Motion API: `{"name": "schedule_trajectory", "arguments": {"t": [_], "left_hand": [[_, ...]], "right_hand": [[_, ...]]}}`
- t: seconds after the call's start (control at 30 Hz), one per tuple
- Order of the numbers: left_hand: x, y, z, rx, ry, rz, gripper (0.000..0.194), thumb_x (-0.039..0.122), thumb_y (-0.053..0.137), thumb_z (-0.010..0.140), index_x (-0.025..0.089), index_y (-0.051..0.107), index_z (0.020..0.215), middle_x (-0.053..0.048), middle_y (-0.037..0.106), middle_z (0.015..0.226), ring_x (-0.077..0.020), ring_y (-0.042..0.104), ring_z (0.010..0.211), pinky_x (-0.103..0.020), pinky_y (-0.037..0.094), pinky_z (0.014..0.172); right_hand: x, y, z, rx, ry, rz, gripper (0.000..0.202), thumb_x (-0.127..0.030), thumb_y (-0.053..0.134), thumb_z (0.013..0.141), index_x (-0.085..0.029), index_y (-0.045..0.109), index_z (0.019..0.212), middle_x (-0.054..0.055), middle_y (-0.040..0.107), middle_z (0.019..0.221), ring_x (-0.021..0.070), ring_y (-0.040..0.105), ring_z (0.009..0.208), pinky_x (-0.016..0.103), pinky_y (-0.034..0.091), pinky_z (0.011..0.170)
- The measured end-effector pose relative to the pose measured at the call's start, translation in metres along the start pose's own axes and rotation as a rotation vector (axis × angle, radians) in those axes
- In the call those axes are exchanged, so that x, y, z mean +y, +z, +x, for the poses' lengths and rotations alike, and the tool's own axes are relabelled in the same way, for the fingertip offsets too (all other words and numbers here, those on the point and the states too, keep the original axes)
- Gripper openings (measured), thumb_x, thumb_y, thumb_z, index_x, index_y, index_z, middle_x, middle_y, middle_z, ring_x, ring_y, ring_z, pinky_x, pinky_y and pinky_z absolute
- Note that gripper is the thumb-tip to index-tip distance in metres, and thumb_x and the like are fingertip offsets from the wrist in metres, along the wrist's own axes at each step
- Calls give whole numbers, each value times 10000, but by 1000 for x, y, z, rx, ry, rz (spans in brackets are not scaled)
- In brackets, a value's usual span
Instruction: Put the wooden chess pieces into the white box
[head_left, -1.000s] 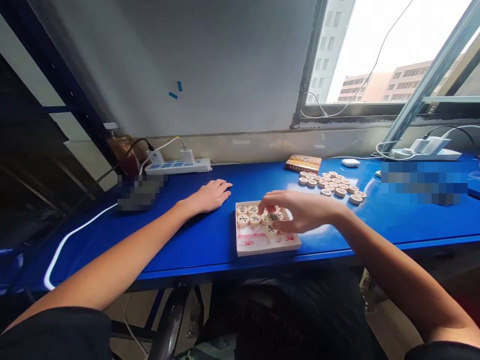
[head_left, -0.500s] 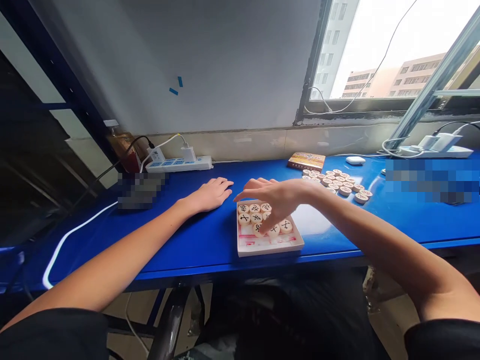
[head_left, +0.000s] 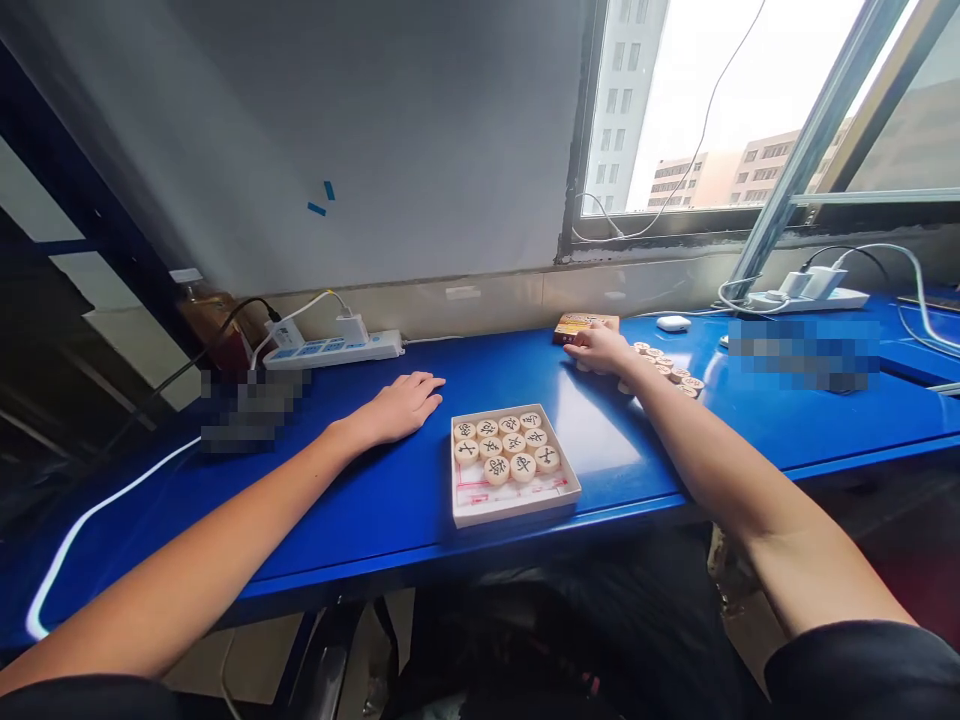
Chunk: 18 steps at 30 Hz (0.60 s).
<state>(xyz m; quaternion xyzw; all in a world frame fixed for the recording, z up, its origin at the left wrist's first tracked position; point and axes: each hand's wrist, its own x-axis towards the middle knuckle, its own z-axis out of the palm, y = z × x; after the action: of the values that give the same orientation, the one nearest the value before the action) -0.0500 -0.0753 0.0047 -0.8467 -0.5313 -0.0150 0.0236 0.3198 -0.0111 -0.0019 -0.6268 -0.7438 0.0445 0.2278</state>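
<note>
Got the right hand [head_left: 600, 348] way out at the left end of the loose pieces [head_left: 680, 376], right by the printed box [head_left: 581, 321]; honestly can't tell if pinching one. Resting the left hand [head_left: 405, 405] palm-down on the blue desk [head_left: 375, 500], totally released and relaxed. See the open tray [head_left: 517, 512] with lettered discs [head_left: 523, 467] inside, just right of the left hand and closer to the body.

The worktop [head_left: 360, 500] is glossy blue. Near the centre, cream discs [head_left: 496, 470] bear black characters, above red line markings inside a whitish box [head_left: 517, 511]. The flat packet [head_left: 586, 323] right of centre is orange and brown; both sleeves [head_left: 840, 665] are black.
</note>
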Motion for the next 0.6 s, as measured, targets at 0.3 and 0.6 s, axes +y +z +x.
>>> {"name": "schedule_trajectory", "arguments": {"t": [0.3,0.6], "left_hand": [[2,-3,-2,6,0,-24,565,414,243,926,153,426,1393,-124,440,1414,-282,392,1287,-441,326,1055],[-3,2,0,43,14,-49,544,429,266,919,186,457,1367,-102,465,1397,-277,418,1272,-435,339,1047]], "right_hand": [[-28,6,-1,58,-61,-97,395,-510,495,835,-161,655,924,162,611,1115,342,457,1153,515,329,979],[-6,-32,-2,176,-109,799,460,-457,312,934,-135,634,871,132,681,938,199,633,866,308,480,808]]}}
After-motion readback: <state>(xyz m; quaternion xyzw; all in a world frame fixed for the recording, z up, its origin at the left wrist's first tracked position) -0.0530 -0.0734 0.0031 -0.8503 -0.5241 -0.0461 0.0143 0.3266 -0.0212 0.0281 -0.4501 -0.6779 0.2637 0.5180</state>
